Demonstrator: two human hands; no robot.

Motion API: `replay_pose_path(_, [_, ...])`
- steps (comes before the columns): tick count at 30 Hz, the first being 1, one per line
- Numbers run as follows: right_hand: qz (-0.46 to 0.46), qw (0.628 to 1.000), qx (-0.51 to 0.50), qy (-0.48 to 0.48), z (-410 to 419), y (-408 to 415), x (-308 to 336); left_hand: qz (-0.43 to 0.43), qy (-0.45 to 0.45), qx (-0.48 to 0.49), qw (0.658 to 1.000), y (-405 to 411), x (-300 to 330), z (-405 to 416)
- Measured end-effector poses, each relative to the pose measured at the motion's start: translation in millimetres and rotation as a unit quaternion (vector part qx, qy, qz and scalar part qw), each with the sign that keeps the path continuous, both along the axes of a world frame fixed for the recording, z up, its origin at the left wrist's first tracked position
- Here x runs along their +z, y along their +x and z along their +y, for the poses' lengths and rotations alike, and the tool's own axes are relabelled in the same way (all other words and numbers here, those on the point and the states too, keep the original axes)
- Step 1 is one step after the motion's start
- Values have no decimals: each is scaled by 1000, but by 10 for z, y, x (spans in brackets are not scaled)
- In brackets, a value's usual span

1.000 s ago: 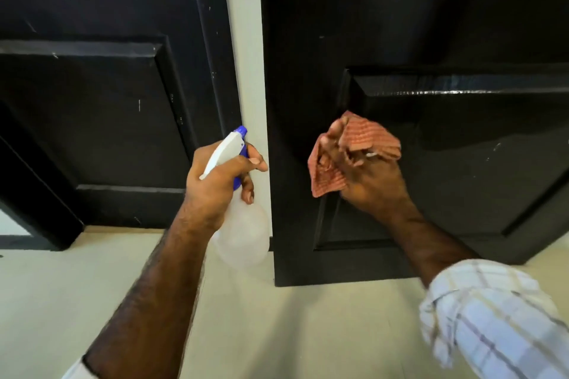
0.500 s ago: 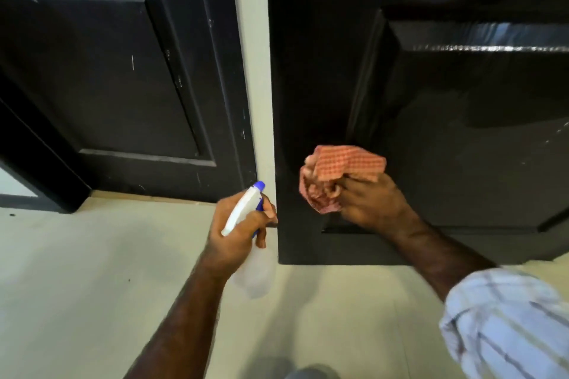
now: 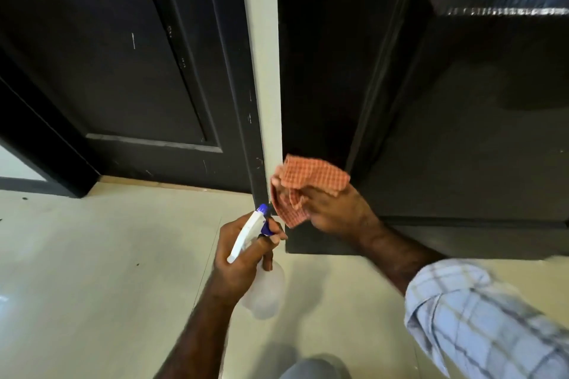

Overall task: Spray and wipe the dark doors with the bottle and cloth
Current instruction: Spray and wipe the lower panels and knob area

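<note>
Two dark panelled doors face me: the left door (image 3: 129, 64) and the right door (image 3: 462, 120). My right hand (image 3: 335, 209) grips a bunched orange checked cloth (image 3: 308, 181) against the lower left corner of the right door. My left hand (image 3: 243, 258) holds a clear spray bottle (image 3: 264, 292) by its white and blue trigger head (image 3: 252, 228), nozzle pointing up toward the door's bottom edge, just left of the cloth.
A pale wall strip (image 3: 261, 55) separates the two doors. Cream tiled floor (image 3: 92, 271) spreads below. A dark door frame (image 3: 40, 148) slants at far left. My knee (image 3: 314, 369) shows at the bottom edge.
The cloth and my right hand have slid down the right door from mid-panel to its lower left corner. My left hand with the bottle has dropped lower too, and my view has tilted down.
</note>
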State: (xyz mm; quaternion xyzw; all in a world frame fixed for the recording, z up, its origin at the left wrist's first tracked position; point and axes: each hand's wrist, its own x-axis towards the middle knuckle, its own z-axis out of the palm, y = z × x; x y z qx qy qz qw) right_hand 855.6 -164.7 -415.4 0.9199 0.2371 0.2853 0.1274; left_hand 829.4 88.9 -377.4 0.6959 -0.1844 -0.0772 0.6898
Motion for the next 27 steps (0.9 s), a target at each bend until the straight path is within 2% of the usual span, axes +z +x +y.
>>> replay_pose_path(2, [74, 997, -7, -13, -178, -170, -285, 7, -4, 4, 1000, 13, -43, -11])
replay_pose_path(3, [81, 996, -8, -26, -315, -214, -324, 12, -4, 8, 1000, 16, -66, -13])
replay_pose_path(4, [69, 997, -8, -38, -444, -233, -299, 16, -2, 13, 1000, 20, -76, -12])
replay_pose_path(7, [-73, 995, 9, -74, -624, -219, 126, 16, 3, 19, 1000, 38, -107, 17])
replay_pose_path(8, [-116, 991, 3, -63, -546, -163, 421, 13, 5, 18, 1000, 56, -118, 15])
replay_pose_path(11, [-206, 973, -58, 81, -89, 32, 1119, 7, 16, 18, 1000, 88, -187, -11])
replay_pose_path(12, [-213, 966, -73, 130, 42, 124, 1200, 4, 17, 18, 1000, 101, -222, -32])
replay_pose_path(14, [-228, 958, -94, 145, 184, 246, 1069, -4, 22, 20, 1000, 119, -276, -66])
replay_pose_path(16, [-151, 981, -81, 95, 224, 242, 517, -8, 24, 23, 999, 134, -341, -93])
replay_pose_path(18, [19, 997, -36, 70, 150, 89, -255, -7, 26, 27, 999, 127, -452, -113])
replay_pose_path(19, [87, 995, -28, 41, 69, -19, -590, -4, 27, 31, 999, 117, -513, -133])
replay_pose_path(20, [117, 993, -25, 13, -44, -128, -874, 5, 26, 35, 999, 99, -570, -150])
replay_pose_path(22, [199, 979, -33, 11, -313, -336, -1256, 26, 31, 40, 998, 59, -676, -199])
replay_pose_path(24, [220, 975, -26, 27, -534, -430, -1359, 37, 47, 42, 997, 33, -750, -240])
replay_pose_path(27, [106, 994, 17, 15, -656, -310, -1162, 48, 42, 36, 997, 31, -796, -264])
